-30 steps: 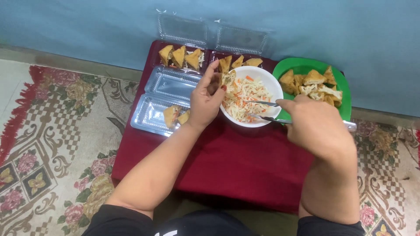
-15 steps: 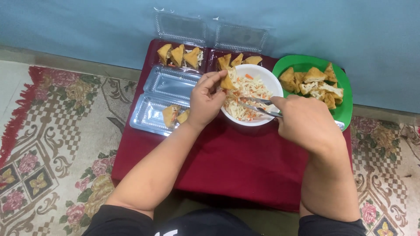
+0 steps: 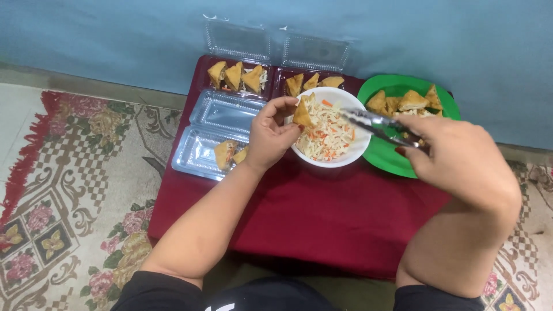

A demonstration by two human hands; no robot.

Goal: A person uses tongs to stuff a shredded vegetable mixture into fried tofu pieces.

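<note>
**Fried wedge held over the white bowl, tongs in the other hand**

The person is sitting at a low bench (image 3: 322, 213) covered in dark red cloth, and a white bowl (image 3: 352, 154) of shredded, pale filling with orange bits is standing near the back of it. Every place below is being given from that bowl.

The left hand (image 3: 271, 135) is resting at the bowl's left rim, its fingers closed narrowly on a golden triangular fried wedge (image 3: 302, 113). The wedge is hanging just above the bowl's left edge, over the filling.

The right hand (image 3: 461, 158) is hovering to the right of the bowl, its fingers wrapped around a pair of metal tongs (image 3: 374, 122). The tongs are pointing leftward, with their tips reaching over the right side of the bowl, above the filling; whether the tips are gripping anything cannot be told.

Right of the bowl and touching it, partly under the right hand, a green plate (image 3: 386, 155) is carrying more fried wedges. Directly behind the bowl, a clear plastic box (image 3: 314, 55) is standing open with three wedges in its base; left of that one, a second open clear box (image 3: 237, 40) is holding three more. Left of the bowl, another clear hinged container (image 3: 199, 150) is lying open, with two wedges in its nearer half, just beside the left wrist. A patterned floral rug (image 3: 75, 173) is spreading over the floor to the far left.
</note>
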